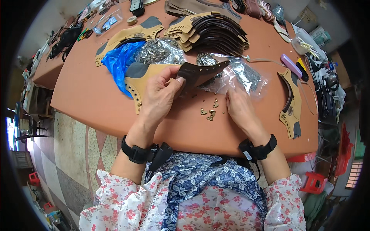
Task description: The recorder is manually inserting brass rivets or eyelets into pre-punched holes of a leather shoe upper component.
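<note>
Left hand [160, 96] pinches tan-and-brown leather piece [169, 75] (edge punched).

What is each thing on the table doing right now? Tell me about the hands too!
Left hand: gripping the shoe upper.
Shoe upper: held up, dark flap folded over.
Right hand: resting on the table, fingers by the metal hooks.
Metal hooks: loose, scattered.
Clear bag: lying flat, holding metal bits.
Blue bag: crumpled.
Stack of uppers: fanned out.
</note>
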Motion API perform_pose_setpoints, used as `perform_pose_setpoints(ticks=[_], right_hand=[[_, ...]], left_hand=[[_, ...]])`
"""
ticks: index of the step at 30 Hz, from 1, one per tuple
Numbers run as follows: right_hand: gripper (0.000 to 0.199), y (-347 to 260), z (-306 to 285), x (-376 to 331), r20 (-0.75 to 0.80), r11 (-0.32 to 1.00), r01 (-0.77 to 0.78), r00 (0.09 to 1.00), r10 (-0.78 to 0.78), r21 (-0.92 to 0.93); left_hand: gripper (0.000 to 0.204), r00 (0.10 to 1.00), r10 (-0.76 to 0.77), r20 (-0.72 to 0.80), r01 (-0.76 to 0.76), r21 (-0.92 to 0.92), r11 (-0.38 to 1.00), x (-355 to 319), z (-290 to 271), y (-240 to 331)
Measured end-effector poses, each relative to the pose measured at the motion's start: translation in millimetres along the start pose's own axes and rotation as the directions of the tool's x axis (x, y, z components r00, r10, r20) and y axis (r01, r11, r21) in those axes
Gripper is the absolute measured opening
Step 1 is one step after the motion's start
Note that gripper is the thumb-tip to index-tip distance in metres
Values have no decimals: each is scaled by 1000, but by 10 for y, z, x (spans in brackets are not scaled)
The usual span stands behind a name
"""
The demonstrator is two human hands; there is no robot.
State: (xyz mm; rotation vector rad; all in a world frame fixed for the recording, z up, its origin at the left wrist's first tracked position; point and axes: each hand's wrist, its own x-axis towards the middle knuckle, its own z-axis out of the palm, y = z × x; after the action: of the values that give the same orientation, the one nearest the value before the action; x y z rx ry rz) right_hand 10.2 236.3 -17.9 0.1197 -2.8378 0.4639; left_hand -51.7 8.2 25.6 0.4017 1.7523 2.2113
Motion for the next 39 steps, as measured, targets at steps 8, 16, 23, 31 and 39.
perform_pose_setpoints(ticks=[8, 16, 23, 31, 39], right_hand=[[4, 55, 4, -39, 17, 998, -57, 998, 57, 11], [6, 38, -9, -90, -43, 998, -65, 997, 65, 2], [6, 30, -62, -102, -34, 989, -141, 989, 143, 47], [9, -169, -256, -68, -72, 936, -88, 990, 120, 339], [6, -609, -429, 111, -156, 713, 37, 982, 102, 700]], left_hand=[[23, 995, -96, 2, 96, -51, 994, -39, 65, 57], [21, 984, -158, 83, 164, -59, 985, -47, 2, 13], [23, 983, -182, 18, 183, -53, 982, -52, 70, 33], [25, 969, -233, 80, 238, -71, 969, -75, 67, 84], [24, 957, -260, 125, 273, -96, 957, -128, 158, 164]])
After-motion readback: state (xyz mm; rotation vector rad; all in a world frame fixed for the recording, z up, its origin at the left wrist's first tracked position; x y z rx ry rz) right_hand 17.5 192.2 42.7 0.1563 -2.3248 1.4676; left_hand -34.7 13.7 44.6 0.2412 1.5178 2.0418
